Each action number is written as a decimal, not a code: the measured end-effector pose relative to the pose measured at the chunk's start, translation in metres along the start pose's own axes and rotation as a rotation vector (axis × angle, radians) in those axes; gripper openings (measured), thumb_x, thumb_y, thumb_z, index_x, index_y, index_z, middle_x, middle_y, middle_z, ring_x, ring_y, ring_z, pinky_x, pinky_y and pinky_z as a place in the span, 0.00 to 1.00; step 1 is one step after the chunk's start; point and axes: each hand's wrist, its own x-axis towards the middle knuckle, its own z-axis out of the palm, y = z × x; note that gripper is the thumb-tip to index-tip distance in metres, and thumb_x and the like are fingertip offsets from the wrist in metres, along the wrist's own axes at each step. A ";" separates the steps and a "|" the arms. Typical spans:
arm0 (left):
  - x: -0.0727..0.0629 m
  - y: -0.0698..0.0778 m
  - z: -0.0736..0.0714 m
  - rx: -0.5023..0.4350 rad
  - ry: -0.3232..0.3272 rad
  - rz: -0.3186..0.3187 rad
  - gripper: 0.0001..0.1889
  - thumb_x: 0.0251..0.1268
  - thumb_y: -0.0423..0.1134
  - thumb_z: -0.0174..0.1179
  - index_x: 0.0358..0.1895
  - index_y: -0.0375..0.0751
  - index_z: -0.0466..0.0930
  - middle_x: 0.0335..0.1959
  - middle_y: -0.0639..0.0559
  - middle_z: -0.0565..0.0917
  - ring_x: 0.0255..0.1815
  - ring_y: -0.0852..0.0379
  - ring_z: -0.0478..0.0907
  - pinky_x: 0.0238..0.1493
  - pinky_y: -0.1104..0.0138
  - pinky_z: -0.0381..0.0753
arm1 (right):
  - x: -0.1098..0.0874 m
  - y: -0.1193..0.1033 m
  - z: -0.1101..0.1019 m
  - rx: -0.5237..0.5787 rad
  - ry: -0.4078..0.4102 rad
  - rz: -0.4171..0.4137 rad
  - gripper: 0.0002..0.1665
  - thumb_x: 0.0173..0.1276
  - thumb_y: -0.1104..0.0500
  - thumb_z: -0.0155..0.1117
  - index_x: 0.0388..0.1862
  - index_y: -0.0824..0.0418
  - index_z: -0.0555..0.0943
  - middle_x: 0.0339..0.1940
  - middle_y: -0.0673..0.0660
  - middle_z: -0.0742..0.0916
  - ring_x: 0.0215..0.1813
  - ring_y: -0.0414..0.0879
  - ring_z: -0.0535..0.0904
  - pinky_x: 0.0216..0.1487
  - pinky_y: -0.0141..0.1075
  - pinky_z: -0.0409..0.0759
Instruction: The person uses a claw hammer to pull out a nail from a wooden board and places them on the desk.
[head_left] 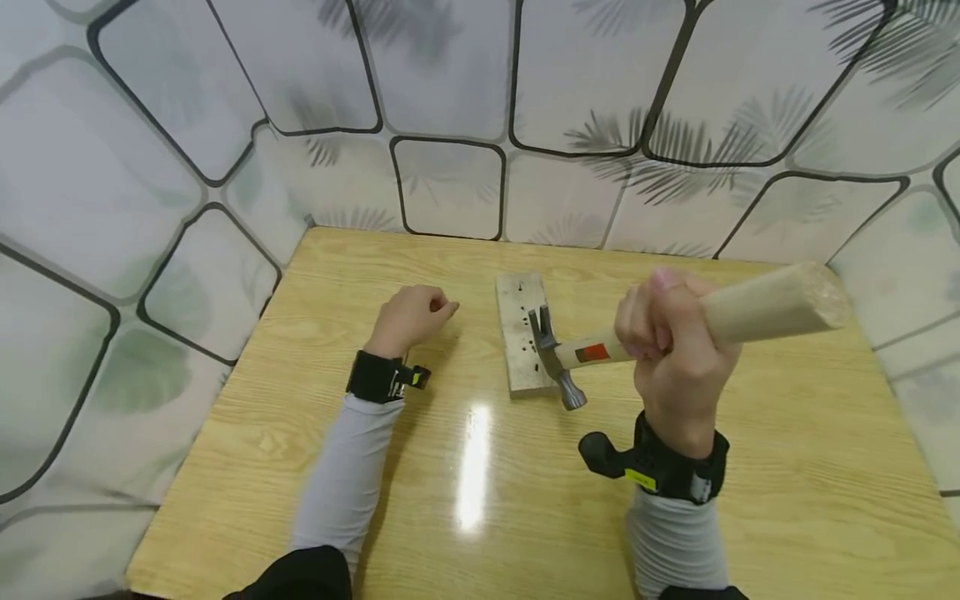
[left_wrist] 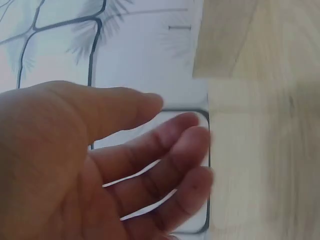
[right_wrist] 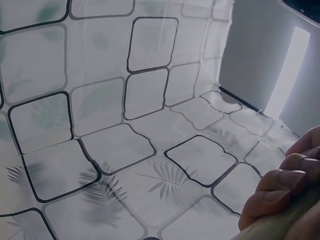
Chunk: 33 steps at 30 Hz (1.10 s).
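My right hand (head_left: pixel 678 350) grips the pale wooden handle of a claw hammer (head_left: pixel 557 354), whose metal head shows over the right side of a wooden block (head_left: pixel 519 325). The block lies on the table with several dark holes or marks in its top; whether the hammer touches it I cannot tell. In the right wrist view, curled fingers (right_wrist: pixel 280 190) wrap the handle (right_wrist: pixel 270 225) at the lower right corner. To the left of the block, my left hand (head_left: pixel 411 321) holds nothing. Its fingers (left_wrist: pixel 165 170) bend loosely in the left wrist view, apart from the block (left_wrist: pixel 225 40).
A light wood-grain table (head_left: pixel 300 433) spreads under both hands, with a bright reflection near its middle. Patterned white cloth (head_left: pixel 450 92) hangs behind the table and along its sides. Each wrist wears a black strap (head_left: pixel 375 377) with a small device.
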 end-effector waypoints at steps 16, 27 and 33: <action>0.081 0.016 0.058 -0.372 0.059 0.048 0.18 0.80 0.49 0.52 0.61 0.46 0.82 0.57 0.48 0.82 0.53 0.50 0.81 0.54 0.56 0.80 | 0.010 0.012 -0.008 -0.044 -0.007 0.000 0.31 0.74 0.73 0.47 0.11 0.63 0.50 0.08 0.50 0.58 0.10 0.39 0.53 0.12 0.29 0.50; 0.091 0.013 0.079 -0.493 0.004 0.050 0.19 0.79 0.54 0.52 0.59 0.50 0.84 0.56 0.50 0.85 0.57 0.50 0.80 0.61 0.54 0.76 | 0.043 0.040 -0.027 -0.254 0.057 0.148 0.27 0.72 0.69 0.57 0.12 0.64 0.61 0.08 0.52 0.63 0.09 0.44 0.53 0.12 0.36 0.51; 0.088 0.010 0.080 -0.529 0.007 0.067 0.18 0.79 0.53 0.53 0.59 0.49 0.84 0.56 0.50 0.85 0.57 0.50 0.79 0.61 0.54 0.76 | 0.064 0.076 -0.029 -0.385 -0.005 0.250 0.26 0.75 0.63 0.58 0.14 0.62 0.65 0.08 0.51 0.65 0.09 0.44 0.55 0.12 0.38 0.54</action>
